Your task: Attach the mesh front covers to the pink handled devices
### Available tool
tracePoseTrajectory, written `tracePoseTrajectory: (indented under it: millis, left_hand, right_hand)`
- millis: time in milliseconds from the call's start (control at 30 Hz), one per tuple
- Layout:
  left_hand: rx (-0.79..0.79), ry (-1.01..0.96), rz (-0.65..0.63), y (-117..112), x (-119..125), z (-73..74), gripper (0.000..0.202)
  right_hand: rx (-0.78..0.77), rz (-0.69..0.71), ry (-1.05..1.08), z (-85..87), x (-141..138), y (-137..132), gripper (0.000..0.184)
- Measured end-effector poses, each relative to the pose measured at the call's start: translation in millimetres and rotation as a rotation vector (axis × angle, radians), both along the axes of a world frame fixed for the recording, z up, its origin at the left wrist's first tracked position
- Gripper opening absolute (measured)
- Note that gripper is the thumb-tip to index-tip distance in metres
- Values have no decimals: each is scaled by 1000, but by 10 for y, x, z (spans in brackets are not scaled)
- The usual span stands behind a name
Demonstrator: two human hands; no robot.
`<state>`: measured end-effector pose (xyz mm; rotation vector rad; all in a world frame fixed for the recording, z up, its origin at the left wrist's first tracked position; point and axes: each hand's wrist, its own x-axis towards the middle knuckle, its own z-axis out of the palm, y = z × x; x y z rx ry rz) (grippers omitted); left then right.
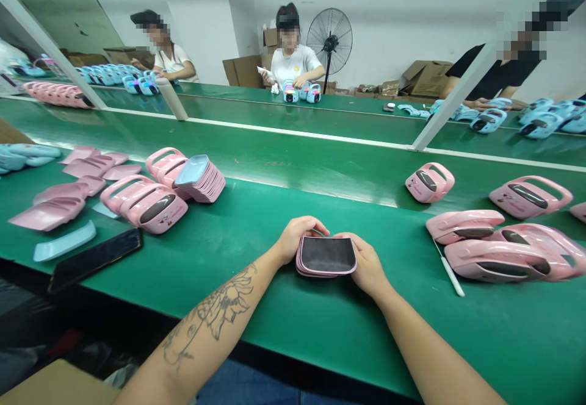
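Note:
Both my hands grip a short stack of pink plastic panels [327, 257] just above or on the green bench; the top one has a dark inner face. My left hand [295, 238] closes on the stack's left side, fingers curled behind it. On the other side my right hand [367, 265] holds the right edge, its fingertips partly hidden behind the panels. A taller stack of pink panels with a light blue one on top [201, 179] leans against pink handled housings [146, 207] to the left.
Pink scoop-shaped parts [50, 210], a blue curved strip [65, 241] and a black phone-like slab [96, 258] lie left. More pink housings [503, 252] and a white pen-like stick [452, 277] are right. Across the conveyor [293, 149], several people handle blue housings [302, 92].

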<state>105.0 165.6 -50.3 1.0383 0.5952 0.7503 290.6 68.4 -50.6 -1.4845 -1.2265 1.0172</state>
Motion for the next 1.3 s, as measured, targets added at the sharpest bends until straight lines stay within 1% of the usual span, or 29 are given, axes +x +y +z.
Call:
tracePoseTrajectory:
  millis: [300, 967, 1300]
  left_hand:
    - [5, 2, 2, -5, 4, 13, 42]
    - [2, -4, 1, 1, 9, -8, 40]
    - [6, -2, -4, 5, 6, -8, 39]
  right_hand:
    - [6, -7, -7, 11, -9, 1, 46]
    - [1, 1, 2, -10, 0, 2, 45]
    - [2, -6, -11, 24, -11, 5, 48]
